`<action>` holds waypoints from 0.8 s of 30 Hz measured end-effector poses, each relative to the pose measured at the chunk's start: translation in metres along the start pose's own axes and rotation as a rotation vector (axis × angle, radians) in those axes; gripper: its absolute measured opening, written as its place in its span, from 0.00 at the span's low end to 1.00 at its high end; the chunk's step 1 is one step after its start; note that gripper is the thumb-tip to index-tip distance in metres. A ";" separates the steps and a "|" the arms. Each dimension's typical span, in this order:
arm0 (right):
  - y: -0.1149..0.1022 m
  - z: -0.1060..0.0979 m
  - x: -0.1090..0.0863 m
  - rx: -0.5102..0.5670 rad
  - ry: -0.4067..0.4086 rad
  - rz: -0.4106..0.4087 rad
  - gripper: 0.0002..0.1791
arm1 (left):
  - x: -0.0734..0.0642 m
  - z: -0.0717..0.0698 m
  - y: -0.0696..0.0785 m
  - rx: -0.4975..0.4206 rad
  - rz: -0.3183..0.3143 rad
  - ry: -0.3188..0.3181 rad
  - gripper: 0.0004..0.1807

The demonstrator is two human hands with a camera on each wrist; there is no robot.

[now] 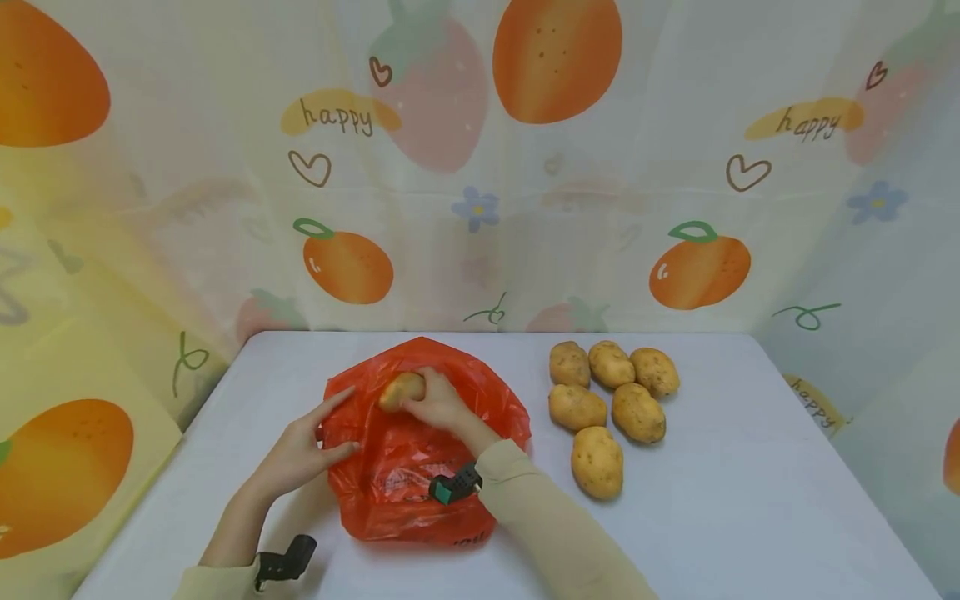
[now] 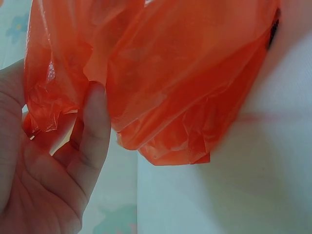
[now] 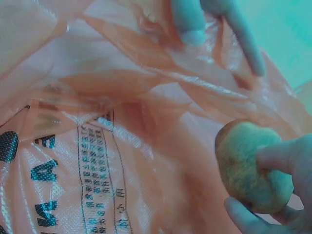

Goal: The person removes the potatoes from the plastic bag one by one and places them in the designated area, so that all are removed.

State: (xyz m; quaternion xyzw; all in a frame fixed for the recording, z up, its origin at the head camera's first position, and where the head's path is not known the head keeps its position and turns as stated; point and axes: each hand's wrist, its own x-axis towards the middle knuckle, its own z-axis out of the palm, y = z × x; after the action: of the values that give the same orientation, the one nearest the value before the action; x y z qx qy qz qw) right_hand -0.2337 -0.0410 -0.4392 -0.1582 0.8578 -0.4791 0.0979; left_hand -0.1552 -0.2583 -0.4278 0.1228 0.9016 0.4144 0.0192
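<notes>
A red plastic bag [image 1: 420,475] lies with its mouth spread on the white table. My left hand [image 1: 296,450] holds the bag's left rim, thumb and forefinger apart over the mouth. In the left wrist view, a bunch of red plastic [image 2: 53,92] passes between the thumb side and the other fingers [image 2: 95,126]. My right hand [image 1: 442,407] grips a potato [image 1: 401,392] inside the bag's opening. The right wrist view shows that potato [image 3: 253,165] between thumb and fingers, close to the bag's inner wall [image 3: 180,146]. Whether other potatoes lie deeper inside is hidden.
Several potatoes [image 1: 637,412] lie in a loose group right of the bag, the nearest potato [image 1: 597,463] close to my right sleeve [image 1: 555,525]. The white table [image 1: 750,483] meets a fruit-print cloth [image 1: 525,250] at its back edge.
</notes>
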 end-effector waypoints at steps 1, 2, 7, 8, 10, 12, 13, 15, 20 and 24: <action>-0.001 -0.001 -0.001 -0.004 0.000 0.007 0.30 | 0.000 0.000 0.000 0.002 0.003 0.000 0.40; -0.001 -0.002 -0.002 -0.007 0.001 0.014 0.30 | 0.000 0.000 0.000 0.003 0.004 0.001 0.40; -0.004 -0.007 -0.007 -0.023 0.015 0.056 0.32 | 0.002 0.001 0.002 0.008 0.003 -0.005 0.41; -0.004 -0.007 -0.008 -0.030 0.019 0.064 0.32 | 0.003 0.001 0.002 0.009 0.001 -0.005 0.41; -0.004 -0.008 -0.009 -0.041 0.026 0.073 0.32 | 0.004 0.001 0.003 0.007 -0.006 -0.008 0.41; -0.004 -0.009 -0.011 -0.043 0.031 0.072 0.32 | 0.004 0.001 0.004 0.007 -0.010 -0.009 0.41; -0.004 -0.010 -0.012 -0.041 0.031 0.071 0.32 | 0.004 0.000 0.004 0.011 -0.007 -0.010 0.41; -0.006 -0.011 -0.015 -0.035 0.033 0.056 0.31 | 0.004 0.000 0.004 0.018 -0.005 -0.007 0.41; -0.011 -0.019 -0.024 -0.041 0.032 0.019 0.31 | 0.005 -0.002 0.004 0.031 0.001 -0.004 0.41; -0.015 -0.027 -0.032 -0.056 0.036 -0.009 0.32 | 0.007 -0.003 0.003 0.040 0.014 -0.004 0.41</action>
State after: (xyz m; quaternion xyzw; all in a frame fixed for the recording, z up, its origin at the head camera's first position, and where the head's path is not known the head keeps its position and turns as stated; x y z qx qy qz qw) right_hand -0.2100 -0.0154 -0.4119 -0.1560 0.8718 -0.4581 0.0760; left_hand -0.1614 -0.2566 -0.4229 0.1301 0.9088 0.3961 0.0155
